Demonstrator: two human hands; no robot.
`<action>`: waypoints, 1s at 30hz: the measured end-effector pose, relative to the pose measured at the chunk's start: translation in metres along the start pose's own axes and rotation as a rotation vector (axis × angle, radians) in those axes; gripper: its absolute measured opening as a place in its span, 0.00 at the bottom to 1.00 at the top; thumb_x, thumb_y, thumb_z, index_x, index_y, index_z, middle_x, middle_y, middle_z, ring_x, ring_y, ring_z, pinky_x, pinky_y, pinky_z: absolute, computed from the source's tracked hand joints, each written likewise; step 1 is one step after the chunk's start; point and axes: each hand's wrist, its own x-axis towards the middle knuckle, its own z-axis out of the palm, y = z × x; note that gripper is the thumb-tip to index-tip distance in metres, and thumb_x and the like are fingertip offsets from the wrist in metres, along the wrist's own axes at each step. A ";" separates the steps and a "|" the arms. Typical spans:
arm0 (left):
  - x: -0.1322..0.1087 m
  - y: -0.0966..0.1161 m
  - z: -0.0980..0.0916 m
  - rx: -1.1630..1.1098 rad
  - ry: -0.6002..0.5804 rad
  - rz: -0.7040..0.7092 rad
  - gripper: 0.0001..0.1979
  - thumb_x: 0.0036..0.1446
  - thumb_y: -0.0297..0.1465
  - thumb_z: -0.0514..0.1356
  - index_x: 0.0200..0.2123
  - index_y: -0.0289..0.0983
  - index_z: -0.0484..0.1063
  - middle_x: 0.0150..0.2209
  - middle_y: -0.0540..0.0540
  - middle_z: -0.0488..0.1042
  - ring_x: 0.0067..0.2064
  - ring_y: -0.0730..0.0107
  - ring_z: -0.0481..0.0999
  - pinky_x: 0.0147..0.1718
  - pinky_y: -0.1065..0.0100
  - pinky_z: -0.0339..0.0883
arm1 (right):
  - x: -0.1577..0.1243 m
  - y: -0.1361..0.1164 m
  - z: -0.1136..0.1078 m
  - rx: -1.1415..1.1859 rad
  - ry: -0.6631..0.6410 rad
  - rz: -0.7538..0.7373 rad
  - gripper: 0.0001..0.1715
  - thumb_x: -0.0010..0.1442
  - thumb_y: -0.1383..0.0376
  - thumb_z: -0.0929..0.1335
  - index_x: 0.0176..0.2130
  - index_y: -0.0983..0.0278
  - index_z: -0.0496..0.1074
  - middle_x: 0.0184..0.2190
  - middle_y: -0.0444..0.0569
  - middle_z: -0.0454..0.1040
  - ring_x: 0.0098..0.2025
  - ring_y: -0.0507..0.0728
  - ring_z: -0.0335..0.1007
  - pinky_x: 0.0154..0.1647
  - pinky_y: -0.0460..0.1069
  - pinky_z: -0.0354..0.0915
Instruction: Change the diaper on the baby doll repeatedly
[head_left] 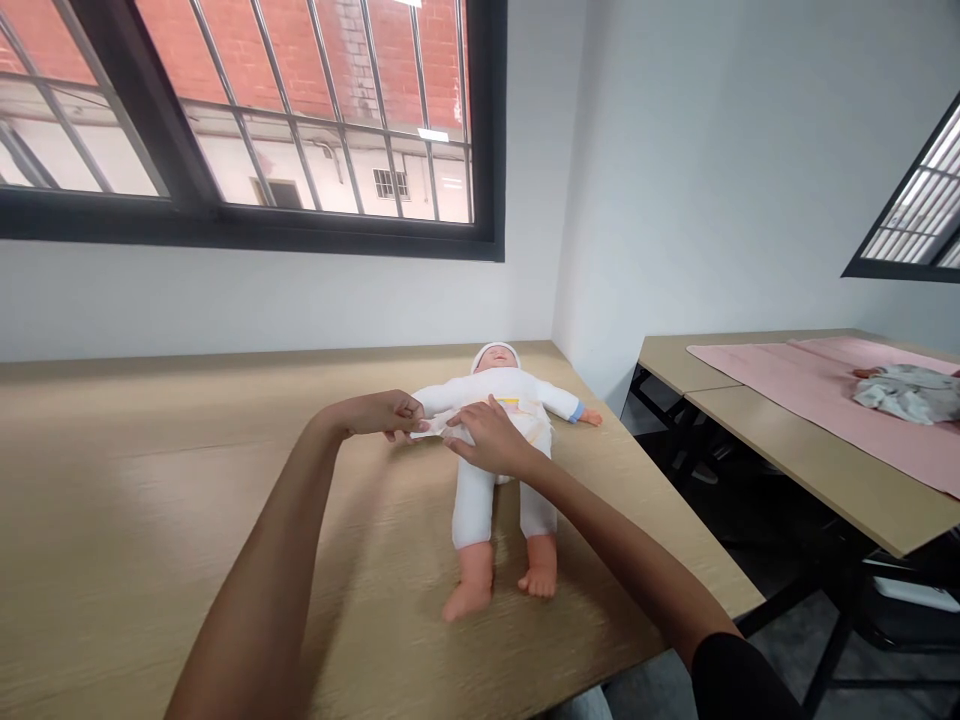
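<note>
A baby doll (474, 505) in a white outfit and white cap lies on its back on the wooden table (225, 500), feet toward me. Around its hips, over the clothing, is a white diaper (538, 428) with a yellow-and-pink printed strip at the waist. My left hand (390, 412) pinches the diaper's side tab, stretched out at the doll's left-of-view hip. My right hand (491, 440) lies over the diaper's front, fingers spread and thumb near the pulled tab. It partly hides the doll's belly.
The table meets a white wall below a barred window (322, 120). To the right, across a gap, another table (795, 430) bears a pink cloth (810, 400) with a light, crumpled garment (907, 392). A dark chair (907, 620) stands beneath it.
</note>
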 end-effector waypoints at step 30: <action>-0.010 0.019 0.002 -0.020 -0.032 -0.040 0.14 0.41 0.42 0.61 0.28 0.38 0.68 0.28 0.48 0.71 0.34 0.66 0.71 0.31 0.71 0.63 | -0.007 -0.002 0.015 -0.283 0.120 0.027 0.30 0.64 0.50 0.60 0.53 0.70 0.65 0.51 0.62 0.70 0.61 0.66 0.55 0.66 0.71 0.29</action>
